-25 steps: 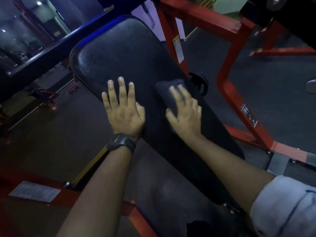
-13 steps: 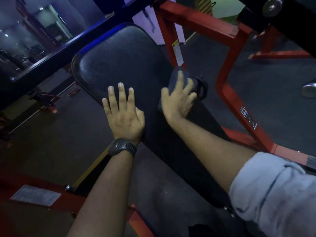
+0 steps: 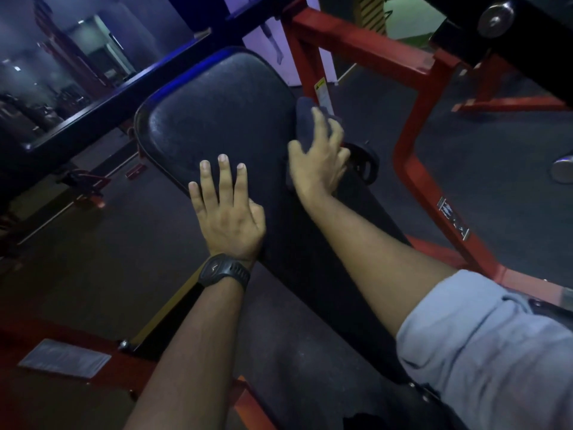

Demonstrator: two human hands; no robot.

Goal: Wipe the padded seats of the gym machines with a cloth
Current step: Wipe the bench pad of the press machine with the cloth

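A long black padded seat point(image 3: 217, 119) is seen running from the upper centre of the frame down toward the lower right, its rounded end lying uppermost. A dark cloth point(image 3: 305, 125) is held against the right edge of this pad, just above the centre of the frame. The cloth is covered by the right hand point(image 3: 319, 162), whose fingers are curled over it and bent round the pad's edge, so that the cloth is gripped and pressed to the upholstery. The left hand point(image 3: 228, 212) is laid flat on the pad's left edge at the centre of the frame, with its fingers straight, slightly spread and holding nothing. A black watch point(image 3: 224, 273) is worn on the left wrist, and a pale rolled sleeve point(image 3: 483, 346) is seen on the right arm at the lower right. The two hands are kept apart, with a strip of bare pad between them. A red steel frame point(image 3: 412, 169) is seen to the right of the pad, and a black round knob point(image 3: 362, 162) is partly hidden just beside the right hand.
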